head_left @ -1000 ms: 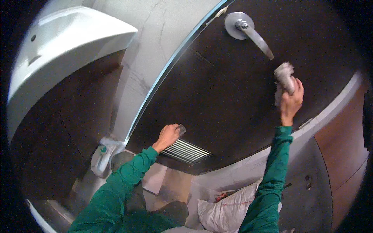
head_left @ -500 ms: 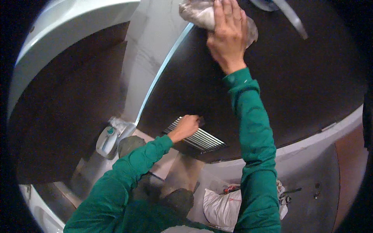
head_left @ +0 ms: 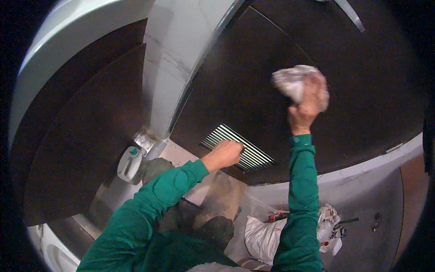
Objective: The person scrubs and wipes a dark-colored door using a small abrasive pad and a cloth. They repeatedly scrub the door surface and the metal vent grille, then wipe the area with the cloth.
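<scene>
A dark brown door [head_left: 253, 81] fills much of the view. My right hand [head_left: 309, 105], blurred by motion, presses a crumpled whitish cloth [head_left: 289, 82] against its surface, right of the middle. Lower down, my left hand [head_left: 226, 154] is closed in front of the slatted metal vent grille [head_left: 257, 159] set into the door. A small dark bit shows at its fingertips, too little to name. Both forearms wear green sleeves.
On the floor at left stands a white jug [head_left: 130, 165] with a green cap. A white sack [head_left: 263, 238] and assorted bagged items [head_left: 328, 226] lie at lower right. The door's metal handle [head_left: 350, 14] juts out at the top. A white basin-like rim [head_left: 86, 31] curves across the upper left.
My right hand and the cloth have moved down and to the right, away from the door's edge. My left hand has shifted slightly down and right. The view has also shifted a little.
</scene>
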Motion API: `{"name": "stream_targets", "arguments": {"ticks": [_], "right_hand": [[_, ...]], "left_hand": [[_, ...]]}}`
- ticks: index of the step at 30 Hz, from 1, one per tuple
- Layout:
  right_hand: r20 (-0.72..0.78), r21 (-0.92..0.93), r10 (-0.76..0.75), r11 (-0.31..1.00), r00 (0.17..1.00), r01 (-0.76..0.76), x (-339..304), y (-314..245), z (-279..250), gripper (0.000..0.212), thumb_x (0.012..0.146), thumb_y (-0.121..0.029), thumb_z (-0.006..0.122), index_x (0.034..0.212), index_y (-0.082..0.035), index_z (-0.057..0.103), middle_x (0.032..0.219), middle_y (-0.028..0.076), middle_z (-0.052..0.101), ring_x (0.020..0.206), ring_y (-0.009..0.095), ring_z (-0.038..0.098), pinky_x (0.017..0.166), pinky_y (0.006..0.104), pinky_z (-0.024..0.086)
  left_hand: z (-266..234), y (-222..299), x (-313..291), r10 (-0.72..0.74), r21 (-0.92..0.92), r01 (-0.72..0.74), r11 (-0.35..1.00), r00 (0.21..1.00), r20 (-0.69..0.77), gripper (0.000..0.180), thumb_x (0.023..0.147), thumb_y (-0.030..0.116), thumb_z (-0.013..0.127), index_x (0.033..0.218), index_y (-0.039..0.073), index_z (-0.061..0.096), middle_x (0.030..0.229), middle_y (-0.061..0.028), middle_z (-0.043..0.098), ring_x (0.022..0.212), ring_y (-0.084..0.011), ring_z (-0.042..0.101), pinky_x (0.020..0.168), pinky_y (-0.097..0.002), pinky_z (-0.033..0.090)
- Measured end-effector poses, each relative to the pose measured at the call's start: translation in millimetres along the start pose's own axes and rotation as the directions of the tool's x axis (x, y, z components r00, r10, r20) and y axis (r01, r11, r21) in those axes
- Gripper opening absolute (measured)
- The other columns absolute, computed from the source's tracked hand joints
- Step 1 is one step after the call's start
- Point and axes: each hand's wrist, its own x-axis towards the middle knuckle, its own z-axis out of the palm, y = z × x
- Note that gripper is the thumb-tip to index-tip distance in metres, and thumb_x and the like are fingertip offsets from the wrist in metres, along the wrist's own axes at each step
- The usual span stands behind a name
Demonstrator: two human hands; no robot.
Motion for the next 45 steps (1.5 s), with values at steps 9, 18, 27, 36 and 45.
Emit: {"name": "stream_targets", "arguments": {"ticks": [9, 18, 27, 36, 45], "right_hand": [[0.049, -0.182, -0.175, 0.966, 0.983, 0.182, 87, -45, 55, 0.080, 0.056, -0.017, 0.082, 0.132, -0.009, 0.060, 0.131, 0.006, 0.063, 0.122, 0.027, 0.054, 0.102, 0.0473, 0.041], [0.075, -0.076, -0.172, 0.981, 0.982, 0.177, 111, -54, 48, 0.070, 0.059, -0.009, 0.080, 0.126, -0.013, 0.060, 0.132, 0.001, 0.063, 0.121, 0.022, 0.057, 0.102, 0.0435, 0.040], [0.013, -0.284, 0.007, 0.959, 1.000, -0.003, 33, 6, -23, 0.055, 0.078, -0.028, 0.057, 0.131, -0.014, 0.063, 0.128, 0.004, 0.065, 0.115, 0.026, 0.060, 0.099, 0.0415, 0.040], [-0.037, -0.110, -0.200, 0.975, 0.979, 0.195, 156, -91, 89, 0.021, 0.082, -0.010, 0.057, 0.100, -0.002, 0.065, 0.092, 0.012, 0.066, 0.095, 0.028, 0.060, 0.095, 0.0415, 0.039], [0.046, -0.194, 0.083, 0.978, 0.995, -0.072, -5, 51, -72, 0.070, 0.060, -0.006, 0.056, 0.129, -0.013, 0.064, 0.131, 0.004, 0.066, 0.119, 0.022, 0.062, 0.102, 0.0411, 0.039]], "left_hand": [[2, 4, -1, 0.005, -0.006, -0.005, 1.000, 0.999, 0.036, 0.014, 0.076, 0.006, 0.057, 0.085, -0.004, 0.061, 0.071, -0.0270, 0.063, 0.071, -0.0472, 0.064, 0.066, -0.0552, 0.053], [7, 7, 2, -0.033, -0.001, 0.033, 0.999, 0.999, 0.013, 0.015, 0.073, 0.005, 0.057, 0.082, -0.006, 0.063, 0.073, -0.0286, 0.065, 0.072, -0.0455, 0.066, 0.068, -0.0530, 0.054], [-5, -1, -7, 0.010, -0.004, -0.010, 1.000, 1.000, -0.011, 0.016, 0.076, 0.007, 0.057, 0.087, -0.004, 0.060, 0.071, -0.0276, 0.063, 0.069, -0.0471, 0.064, 0.064, -0.0551, 0.052], [20, 4, 7, -0.009, 0.036, 0.009, 0.999, 1.000, 0.006, 0.014, 0.073, 0.006, 0.056, 0.077, -0.005, 0.064, 0.073, -0.0288, 0.066, 0.071, -0.0450, 0.066, 0.070, -0.0521, 0.054], [11, 3, -1, -0.017, 0.020, 0.017, 1.000, 1.000, 0.017, 0.013, 0.085, 0.011, 0.058, 0.087, 0.000, 0.064, 0.076, -0.0262, 0.065, 0.075, -0.0464, 0.064, 0.070, -0.0553, 0.052]]}}
